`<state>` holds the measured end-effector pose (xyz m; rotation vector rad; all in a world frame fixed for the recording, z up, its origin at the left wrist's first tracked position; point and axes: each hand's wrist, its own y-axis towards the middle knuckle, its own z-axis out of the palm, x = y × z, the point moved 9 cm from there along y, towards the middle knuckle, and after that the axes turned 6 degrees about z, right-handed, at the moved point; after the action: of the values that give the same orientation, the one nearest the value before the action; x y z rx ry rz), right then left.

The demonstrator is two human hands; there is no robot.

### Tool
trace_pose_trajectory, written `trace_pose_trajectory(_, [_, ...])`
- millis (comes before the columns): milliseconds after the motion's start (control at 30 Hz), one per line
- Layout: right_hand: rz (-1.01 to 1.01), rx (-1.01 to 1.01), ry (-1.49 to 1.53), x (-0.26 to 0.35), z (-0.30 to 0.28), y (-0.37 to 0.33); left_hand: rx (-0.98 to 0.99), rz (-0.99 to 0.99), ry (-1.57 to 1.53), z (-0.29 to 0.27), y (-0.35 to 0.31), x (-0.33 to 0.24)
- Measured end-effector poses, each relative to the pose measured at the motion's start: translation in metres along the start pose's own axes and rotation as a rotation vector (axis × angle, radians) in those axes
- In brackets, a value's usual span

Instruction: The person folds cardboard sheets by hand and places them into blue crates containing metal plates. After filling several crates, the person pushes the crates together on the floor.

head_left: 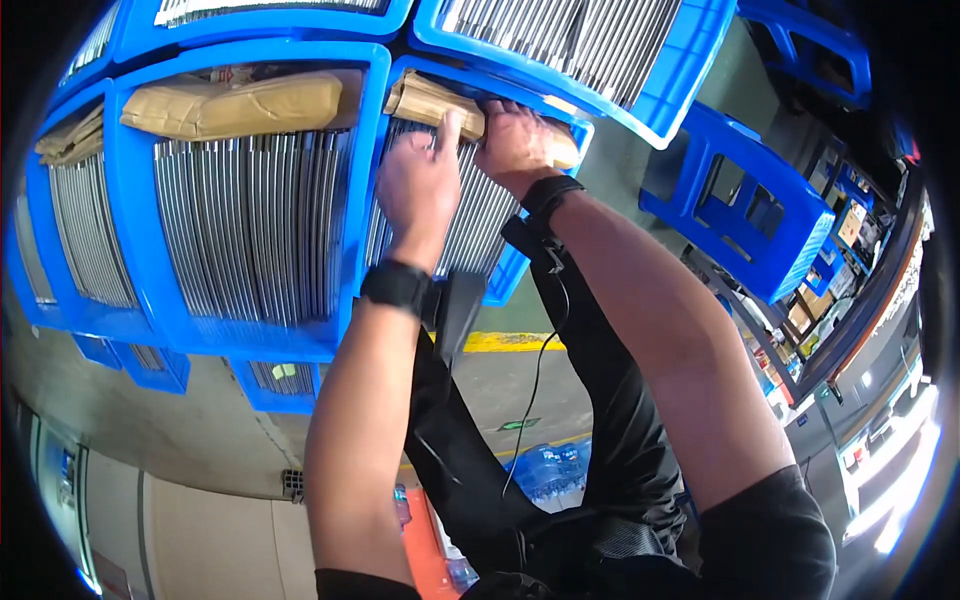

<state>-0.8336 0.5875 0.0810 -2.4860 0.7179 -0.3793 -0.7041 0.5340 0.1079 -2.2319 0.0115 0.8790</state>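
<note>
A blue crate (500,290) in front of me holds a row of thin metal rods (440,230). Folded brown paper (425,100) runs along the crate's far end, over the rod ends. My right hand (517,140) is on this paper at the right, its fingers bent over it. Just left of it, my left hand (418,190) hangs above the rods, fingers curled in and thumb sticking up beside the paper. Its palm is hidden, so whatever it may hold does not show. Each wrist wears a black band.
More blue crates of rods stand to the left, one with a thick brown paper bundle (240,105). Another rod crate (570,50) stands beyond. A blue plastic frame (750,200) and loaded shelves are on the right. A thin cable (540,380) hangs near my legs.
</note>
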Motion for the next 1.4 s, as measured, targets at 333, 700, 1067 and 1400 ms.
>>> trace_pose_trajectory(333, [-0.450,-0.222,0.230,0.065,-0.017,-0.014,0.120,-0.341,-0.106,0.034,0.063,0.060])
trace_pose_trajectory(700, [-0.337,0.036,0.108,0.057,0.017,0.026,0.138,-0.208,-0.052,0.052,0.064,0.037])
trace_pose_trajectory(1067, [-0.266,0.419,0.368,0.063,0.016,0.027,0.057,-0.358,-0.082,0.027,0.052,0.010])
trace_pose_trajectory(1400, [-0.286,0.297,0.484,0.068,0.004,0.009,-0.197,-0.129,0.252,0.039,0.051,0.028])
